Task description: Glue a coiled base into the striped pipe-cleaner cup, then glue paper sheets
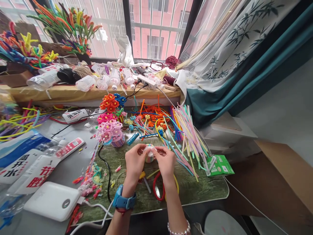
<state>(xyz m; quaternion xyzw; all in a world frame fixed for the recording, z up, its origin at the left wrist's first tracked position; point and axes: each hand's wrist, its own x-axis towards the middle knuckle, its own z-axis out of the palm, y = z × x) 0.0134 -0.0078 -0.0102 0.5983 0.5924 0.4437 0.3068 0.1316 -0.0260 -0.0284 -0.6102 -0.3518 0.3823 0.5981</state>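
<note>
My left hand and my right hand meet over the green wood-grain board. The fingertips of both are closed around a small white piece whose kind I cannot make out. Directly beneath it is a small pastel-striped pot, mostly hidden by the hands. Below the hands lie a red pipe-cleaner loop, a yellow pipe cleaner and a glue gun-like yellow tip with a grey stick. A blue watch is on my left wrist.
Pink pipe-cleaner flowers in a striped pot stand left. Bundled pastel pipe cleaners lie right, beside a green box. A white power bank with a cable sits front left. A black cord crosses the board. Bottles line the windowsill.
</note>
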